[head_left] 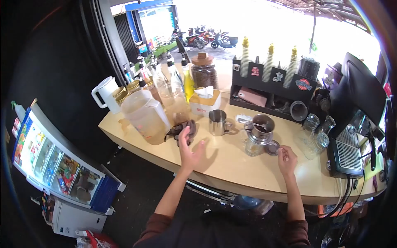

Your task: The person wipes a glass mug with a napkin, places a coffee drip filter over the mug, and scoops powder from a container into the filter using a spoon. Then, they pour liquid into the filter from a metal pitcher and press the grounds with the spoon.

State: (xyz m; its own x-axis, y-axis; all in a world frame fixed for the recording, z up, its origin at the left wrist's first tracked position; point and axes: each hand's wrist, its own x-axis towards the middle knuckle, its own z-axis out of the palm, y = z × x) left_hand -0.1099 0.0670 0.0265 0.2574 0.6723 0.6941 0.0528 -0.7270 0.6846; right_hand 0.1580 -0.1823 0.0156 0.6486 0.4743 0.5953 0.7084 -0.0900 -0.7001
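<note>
My left hand (pixel 190 151) is held over the counter with its fingers spread and nothing in it. Behind it lies a crumpled dark cloth (pixel 191 129), and a steel cup (pixel 217 123) stands to its right. A metal drip coffee filter (pixel 261 135) sits on a glass mug (pixel 252 148), with dark contents and a spoon (pixel 257 124) across its top. Beside the mug, my right hand (pixel 288 160) has its fingers closed at the edge of a small round metal lid (pixel 273 147).
A large plastic pitcher (pixel 144 118), syrup bottles (pixel 187 78) and a tissue box (pixel 205 102) stand at left. A black cup organizer (pixel 271 89) is at the back. Glass mugs (pixel 316 138) and a black machine (pixel 350 157) line the right.
</note>
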